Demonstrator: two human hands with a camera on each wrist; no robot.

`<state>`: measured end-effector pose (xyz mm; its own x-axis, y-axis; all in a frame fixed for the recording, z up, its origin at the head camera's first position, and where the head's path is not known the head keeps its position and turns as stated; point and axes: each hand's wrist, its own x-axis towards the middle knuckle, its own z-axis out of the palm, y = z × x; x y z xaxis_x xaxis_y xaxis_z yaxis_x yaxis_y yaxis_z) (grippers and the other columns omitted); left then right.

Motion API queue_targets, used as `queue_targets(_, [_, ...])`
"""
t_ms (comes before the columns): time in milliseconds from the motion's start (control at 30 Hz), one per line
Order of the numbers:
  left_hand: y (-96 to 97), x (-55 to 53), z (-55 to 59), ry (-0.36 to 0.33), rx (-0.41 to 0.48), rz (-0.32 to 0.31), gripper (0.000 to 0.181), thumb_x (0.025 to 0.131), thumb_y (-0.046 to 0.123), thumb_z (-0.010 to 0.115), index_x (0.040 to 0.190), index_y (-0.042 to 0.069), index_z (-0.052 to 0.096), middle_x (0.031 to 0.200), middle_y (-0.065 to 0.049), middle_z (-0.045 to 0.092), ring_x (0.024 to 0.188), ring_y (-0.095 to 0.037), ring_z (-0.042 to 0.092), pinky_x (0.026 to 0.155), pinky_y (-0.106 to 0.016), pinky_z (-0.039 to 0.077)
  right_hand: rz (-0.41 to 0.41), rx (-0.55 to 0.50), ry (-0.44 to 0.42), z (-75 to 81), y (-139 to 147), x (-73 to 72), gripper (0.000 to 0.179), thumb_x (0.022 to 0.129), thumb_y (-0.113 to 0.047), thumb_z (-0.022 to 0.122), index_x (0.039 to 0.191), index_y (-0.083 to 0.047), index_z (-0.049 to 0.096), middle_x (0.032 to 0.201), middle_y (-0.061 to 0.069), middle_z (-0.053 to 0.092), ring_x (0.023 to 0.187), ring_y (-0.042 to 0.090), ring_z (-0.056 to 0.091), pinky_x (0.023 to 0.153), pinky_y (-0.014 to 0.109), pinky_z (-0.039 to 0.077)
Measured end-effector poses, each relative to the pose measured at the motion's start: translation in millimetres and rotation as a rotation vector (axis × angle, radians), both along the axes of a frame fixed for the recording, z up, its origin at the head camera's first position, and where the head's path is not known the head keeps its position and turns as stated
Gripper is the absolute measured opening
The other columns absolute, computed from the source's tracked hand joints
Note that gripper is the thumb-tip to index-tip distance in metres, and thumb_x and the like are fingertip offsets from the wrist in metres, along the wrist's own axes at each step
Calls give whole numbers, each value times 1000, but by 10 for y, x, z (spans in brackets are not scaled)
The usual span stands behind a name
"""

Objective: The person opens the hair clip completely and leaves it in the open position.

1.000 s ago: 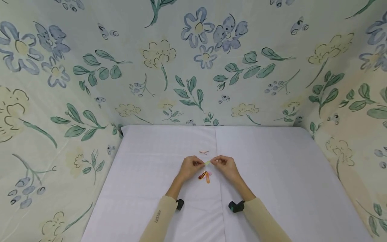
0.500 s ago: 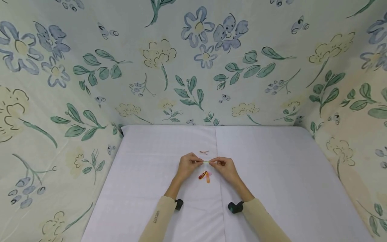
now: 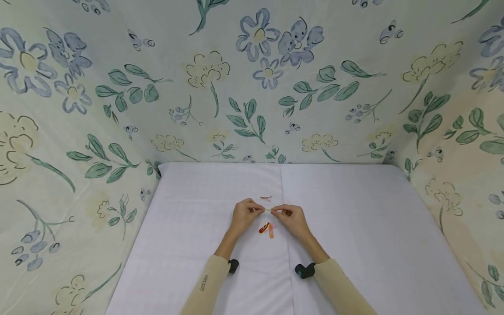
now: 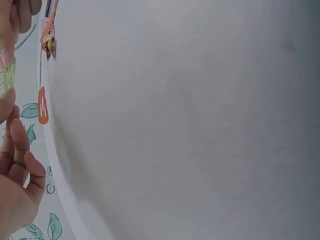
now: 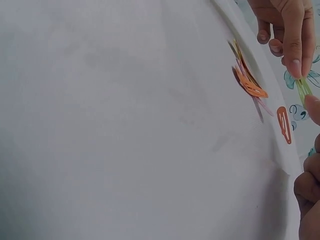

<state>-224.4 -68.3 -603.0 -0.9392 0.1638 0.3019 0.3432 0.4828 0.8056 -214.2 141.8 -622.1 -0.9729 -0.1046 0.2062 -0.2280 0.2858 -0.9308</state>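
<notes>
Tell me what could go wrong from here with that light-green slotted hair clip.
Slip: the left hand and right hand pinch the slim light-green slotted hair clip near its ends, so it might pop loose.

Mix-up: if dropped, it could land among the cluster of orange, yellow and pink elongated hair clips on the white cloth.

Knock: a hand reaching forward might nudge the lone orange teardrop-shaped hair clip just beyond.

green clip (image 3: 267, 210), slanted a second ago, now nearly level, looks thinner.
</notes>
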Motion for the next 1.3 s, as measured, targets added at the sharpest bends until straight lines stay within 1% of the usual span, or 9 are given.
queue_targets(167, [-9,-2,-4,26,-1,-14,5,82,5,86,86,5,84,77,-6,70,66,-4,54,60,-16,45,15,3,-10,35,-5,-10,8,89,-16,82,93,-10,83,60,0,52,54,1,40,49,18,32])
queue_targets(300, [-25,1,11,51,25,-42,5,82,5,85,86,1,83,77,-7,70,68,-7,55,61,-17,45,43,18,-3,64,6,-32,7,90,-16,81,93,-11,83,64,8,61,57,2,44,53,16,34])
queue_targets(433, [-39,-1,31,23,60,-74,6,83,4,83,87,-1,82,79,-9,70,69,-11,56,62,-17,43,68,34,51,64,20,-57,5,90,-10,79,93,-7,83,74,13,72,61,3,47,56,16,39])
queue_targets(567, [-45,-11,43,-15,91,-95,5,84,2,82,88,-1,82,81,-11,71,72,-13,56,63,-17,44,86,35,87,48,22,-79,6,90,-4,78,94,-2,82,79,17,75,63,4,48,56,17,40])
queue_targets(733, [-50,-40,22,-62,124,-112,4,84,1,82,86,-3,82,83,-13,70,76,-12,58,65,-16,46,95,21,16,61,28,-94,5,90,-8,79,93,-6,82,85,14,78,65,4,53,60,16,43])
queue_targets(867, [-56,-49,20,-85,147,-132,8,84,2,82,85,-6,81,84,-14,70,78,-16,62,67,-16,48,118,33,-42,68,53,-100,7,92,-13,78,94,-8,83,90,12,80,67,5,55,63,16,46])
queue_targets(1067, [-58,-55,38,-97,146,-158,10,84,3,82,85,-6,80,85,-14,71,79,-22,64,67,-17,48,132,54,-53,85,74,-83,8,93,-11,77,96,-5,82,92,14,80,70,8,57,65,17,47])
queue_targets(1167, [-63,-54,51,-91,129,-162,7,84,2,82,86,-5,81,85,-14,71,78,-20,62,67,-16,48,153,45,-37,91,74,-74,10,94,-9,75,97,-2,81,94,16,79,72,7,60,67,17,49])
queue_targets(1300, [-80,-63,70,-63,124,-164,8,83,3,84,86,-4,81,83,-12,71,75,-15,60,64,-17,48,144,35,-21,89,75,-67,9,93,-11,76,96,-4,82,89,15,79,67,2,55,62,17,47])
